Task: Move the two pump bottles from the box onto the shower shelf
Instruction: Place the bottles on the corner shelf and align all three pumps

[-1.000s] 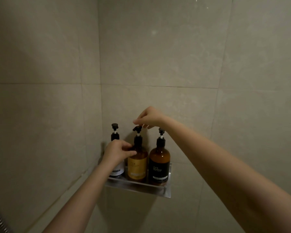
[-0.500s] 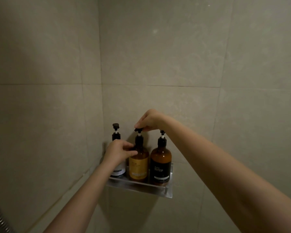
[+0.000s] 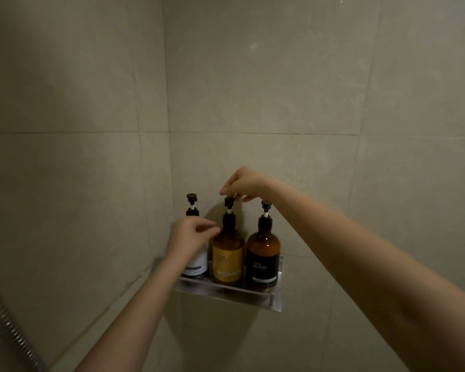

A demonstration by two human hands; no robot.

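Note:
Three pump bottles stand upright in a row on the metal shower shelf [image 3: 275,302] in the tiled corner. The white-labelled bottle [image 3: 196,267] is on the left, partly hidden behind my left hand. The amber bottle with a yellow label [image 3: 228,260] is in the middle, and the amber bottle with a black label [image 3: 263,261] is on the right. My left hand [image 3: 192,236] has its fingertips at the middle bottle's black neck. My right hand [image 3: 243,183] reaches over from the right and pinches that bottle's pump head from above.
Beige wall tiles meet in a corner just behind the shelf. A ribbed metal shower hose [image 3: 8,328] runs along the lower left edge. No box is in view.
The middle bottle's pump head has turned a little under my right fingers. Both hands stay at the same bottle, and all three bottles stand where they were.

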